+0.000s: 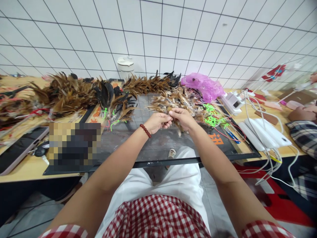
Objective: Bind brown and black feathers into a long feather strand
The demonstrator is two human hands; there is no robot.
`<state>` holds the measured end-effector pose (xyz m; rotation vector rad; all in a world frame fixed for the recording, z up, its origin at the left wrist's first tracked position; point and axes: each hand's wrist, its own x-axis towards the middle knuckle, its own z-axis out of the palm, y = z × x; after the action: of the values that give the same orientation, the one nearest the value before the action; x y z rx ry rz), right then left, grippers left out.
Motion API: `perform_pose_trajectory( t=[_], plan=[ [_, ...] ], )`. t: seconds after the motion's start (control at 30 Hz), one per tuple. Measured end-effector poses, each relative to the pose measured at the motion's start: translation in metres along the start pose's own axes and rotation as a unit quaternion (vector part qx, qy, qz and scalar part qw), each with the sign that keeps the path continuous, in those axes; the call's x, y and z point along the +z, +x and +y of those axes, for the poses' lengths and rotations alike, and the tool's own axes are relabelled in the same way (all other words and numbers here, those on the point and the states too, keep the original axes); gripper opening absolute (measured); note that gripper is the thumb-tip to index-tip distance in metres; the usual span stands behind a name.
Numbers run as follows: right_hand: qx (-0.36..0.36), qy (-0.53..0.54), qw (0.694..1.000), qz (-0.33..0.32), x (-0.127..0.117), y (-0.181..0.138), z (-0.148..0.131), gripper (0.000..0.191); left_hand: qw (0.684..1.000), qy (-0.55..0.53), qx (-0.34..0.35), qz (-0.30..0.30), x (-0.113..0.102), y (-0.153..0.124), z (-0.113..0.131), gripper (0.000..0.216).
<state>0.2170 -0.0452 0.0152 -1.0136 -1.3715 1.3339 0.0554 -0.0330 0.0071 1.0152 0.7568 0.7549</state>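
My left hand (158,121) and my right hand (182,118) meet over the glass table top (153,145), fingers pinched together on a small bunch of brown feathers (170,114). A dark red bead bracelet (145,131) circles my left wrist. Just behind my hands lies a loose pile of pale brown feathers (173,99). Bundles of black and brown feathers (114,99) tied with green bands lie to the left. Neon green ties (213,117) lie right of my right hand.
Large brown feather heaps (64,94) cover the left. A pink plastic bag (204,86), a white lidded cup (125,66), white chargers and cables (264,132) and a phone (17,150) sit around. Another person's plaid sleeve (303,130) rests at the right.
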Motion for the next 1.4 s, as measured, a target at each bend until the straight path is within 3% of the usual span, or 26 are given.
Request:
perform_pose_trajectory(
  t=[0.17,0.57,0.7,0.8,0.93,1.0,1.13,1.3,1.4],
  plan=[
    [0.004,0.034,0.999,0.021,0.002,-0.002,-0.001,0.041,0.999,-0.034,-0.025,-0.029,0.000,-0.001,-0.001,0.015],
    [-0.018,0.009,0.999,0.034,0.002,0.003,0.007,0.040,0.998,-0.022,-0.052,-0.006,0.001,-0.001,0.001,0.008],
    [-0.061,-0.054,0.993,0.088,-0.002,0.007,0.012,0.028,0.998,-0.053,0.009,0.029,-0.001,0.000,0.006,0.015],
    [-0.147,-0.229,0.958,0.092,-0.006,0.006,0.014,0.011,0.985,-0.111,0.097,0.094,-0.007,0.003,0.010,0.019],
    [-0.254,-0.421,0.868,-0.073,-0.004,0.002,0.018,0.012,0.974,-0.125,0.132,0.137,-0.013,0.006,0.011,0.022],
    [-0.270,-0.479,0.827,-0.115,0.001,0.001,0.022,0.017,0.971,-0.123,0.136,0.154,-0.013,0.006,0.009,0.020],
    [-0.243,-0.559,0.790,-0.069,0.010,0.001,0.030,0.029,0.964,-0.116,0.143,0.194,-0.011,0.007,0.007,0.015],
    [-0.208,-0.619,0.755,-0.066,0.016,0.000,0.029,0.016,0.962,-0.095,0.128,0.221,-0.011,0.008,0.007,0.012],
    [-0.200,-0.628,0.751,-0.030,0.014,-0.001,0.022,0.017,0.971,-0.062,0.093,0.212,-0.012,0.007,0.007,0.011]
  ],
)
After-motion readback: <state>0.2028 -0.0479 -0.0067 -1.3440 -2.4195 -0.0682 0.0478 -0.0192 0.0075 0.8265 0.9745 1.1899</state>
